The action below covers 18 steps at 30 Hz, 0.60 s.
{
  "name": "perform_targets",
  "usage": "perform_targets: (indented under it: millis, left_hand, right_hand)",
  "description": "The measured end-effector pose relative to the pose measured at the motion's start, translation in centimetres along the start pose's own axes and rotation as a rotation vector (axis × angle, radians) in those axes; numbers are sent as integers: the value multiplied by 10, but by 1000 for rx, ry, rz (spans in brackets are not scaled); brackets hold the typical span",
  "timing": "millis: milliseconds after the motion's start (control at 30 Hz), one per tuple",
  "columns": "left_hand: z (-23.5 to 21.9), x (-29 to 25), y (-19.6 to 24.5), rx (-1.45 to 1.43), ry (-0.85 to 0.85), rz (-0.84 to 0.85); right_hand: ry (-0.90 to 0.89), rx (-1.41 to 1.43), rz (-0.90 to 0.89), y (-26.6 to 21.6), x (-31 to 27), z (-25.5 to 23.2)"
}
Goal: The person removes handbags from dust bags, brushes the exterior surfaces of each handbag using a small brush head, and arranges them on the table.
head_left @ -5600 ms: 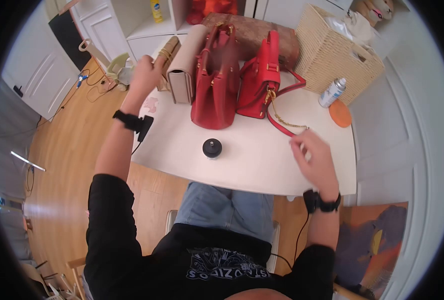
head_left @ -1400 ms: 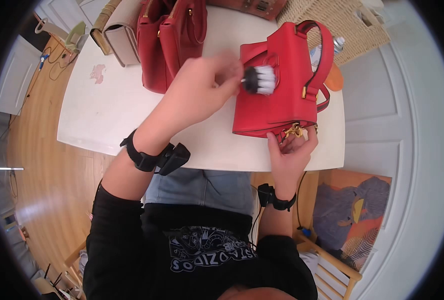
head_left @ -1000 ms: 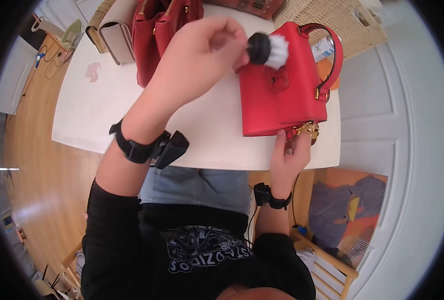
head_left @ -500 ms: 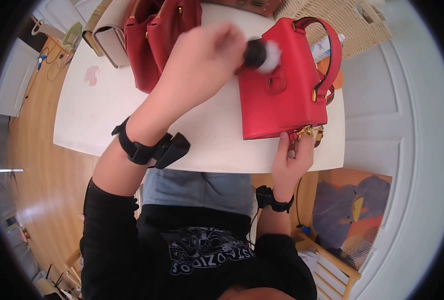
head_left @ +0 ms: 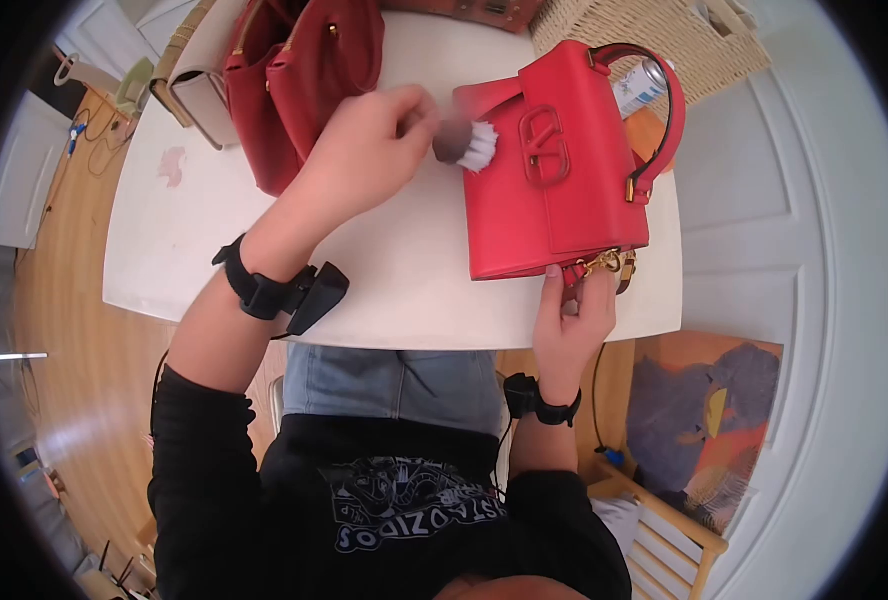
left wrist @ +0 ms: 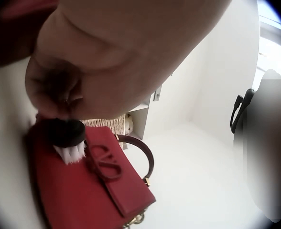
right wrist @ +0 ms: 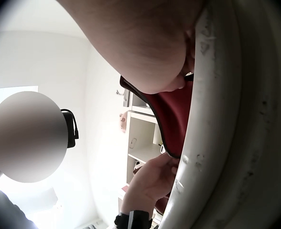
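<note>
My left hand (head_left: pixel 369 145) pinches a small round scrub brush (head_left: pixel 478 147) with a black top and white bristles. In the head view the bristles overlap the left edge of the red handbag's front (head_left: pixel 509 215). The left wrist view shows the brush (left wrist: pixel 70 148) over the bag's front panel, beside its raised V-shaped emblem (left wrist: pixel 105 162). My right hand (head_left: pixel 574 320) grips the bag's near side by the gold clasp (head_left: pixel 604 262), thumb against its lower edge. The bag's handle (head_left: pixel 669 120) points right. In the right wrist view the table rim hides part of my right fingers.
A darker red handbag (head_left: pixel 304 85), a pale flap bag (head_left: pixel 209 95) and a tan one (head_left: pixel 176 65) stand at the table's left. Behind the bag are a spray can (head_left: pixel 641 88), an orange disc (head_left: pixel 650 135) and a wicker basket (head_left: pixel 654 45). The white table's front edge (head_left: pixel 414 342) lies close to the person.
Earlier the brush stood on the table and the red handbag stood farther back; both are now in hand. Lately the brush has moved from the bag's upper front leftward and down, uncovering the emblem.
</note>
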<state>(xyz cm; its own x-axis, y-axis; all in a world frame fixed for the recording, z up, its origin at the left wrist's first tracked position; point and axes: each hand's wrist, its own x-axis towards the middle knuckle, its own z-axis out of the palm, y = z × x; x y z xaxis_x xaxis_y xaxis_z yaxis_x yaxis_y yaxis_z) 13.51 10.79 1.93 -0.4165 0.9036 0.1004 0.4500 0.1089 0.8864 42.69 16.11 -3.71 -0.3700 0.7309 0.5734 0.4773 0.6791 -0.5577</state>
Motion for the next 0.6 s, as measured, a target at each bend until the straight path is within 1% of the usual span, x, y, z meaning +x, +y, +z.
perform_targets:
  millis: [33,67,133,167,233,267,333,367,400,467,533,600]
  left_hand:
    - [0,2,7,25,68,56]
    - [0,6,18,24,79,53]
    - [1,16,41,-120,229,157]
    - [2,20,53,-123,236,157]
    - [2,30,73,-253,338,316]
    - [4,39,65,-252,343,328]
    - [20,56,23,-86,410,332]
    - [23,56,7,25,396,253]
    - [22,53,-3,25,404,258]
    - [18,37,-11,134,242,128]
    - [15,24,-11,147,251,125]
    - [4,15,3,34,270,130]
  right_hand:
    - [-6,4,-10,3,0,1]
    - [13,2,-32,7,-1,3]
    - [27,1,-61,6,-1,4]
    - [21,27,-44,1,1,3]
    - [27,53,-35,-6,3,1]
    - [29,47,-40,-7,4,2]
    - [30,44,-55,-6,2,1]
    - [35,34,-62,-3,1,2]
    - [39,24,-68,-2,2,3]
    - [43,18,-64,-3,3,4]
    - [31,8,-44,-2,-1,4]
    - [12,28,-43,-1,-1,3]
